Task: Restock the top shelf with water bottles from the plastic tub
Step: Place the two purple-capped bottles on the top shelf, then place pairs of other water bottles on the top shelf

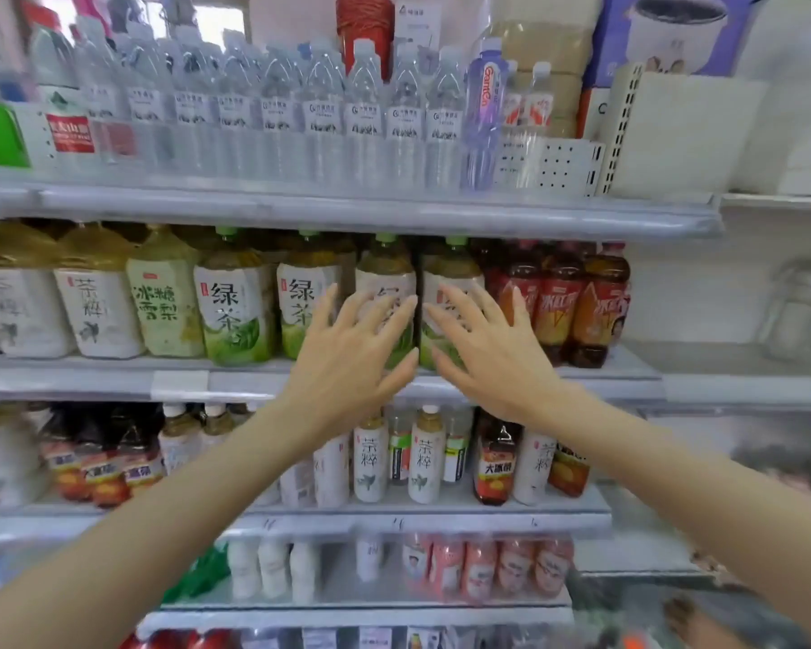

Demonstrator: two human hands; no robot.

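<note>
Left hand point(352, 348) and right hand point(492, 348): both spread, fingers straight and fanned, holding nothing. They sit side by side, fingertips nearly meeting, in front of the second shelf point(113, 374). Can't tell whether they touch the bottles behind them.

Labels:
- green tea bottles point(235, 311): "绿茶", green caps, 4 in the front row. The right two are partly covered by the hands.
- pear drink bottle point(165, 311): "冰糖雪梨", 1, just left of the green tea.
- large tea bottles point(99, 311): "茶粹", 2 at the left; the far-left one is blurred.
- iced tea bottles point(558, 306): red labels, "冰红茶", 3, just right of the right hand.
- small tea bottles point(371, 456): "茶粹", 3 readable, one shelf lower.

Task items:
- water bottles point(364, 110) stand upright on the top shelf point(347, 213), with white labels whose print is too small to read.
- About 9 in the front row, left ones blurred, with more rows behind.
- purple bottle point(483, 114): 1, at the right end of the row; lettering starts "Gan", the rest is unclear.
- The water row is directly above both hands, one shelf up and well apart from them.
</note>
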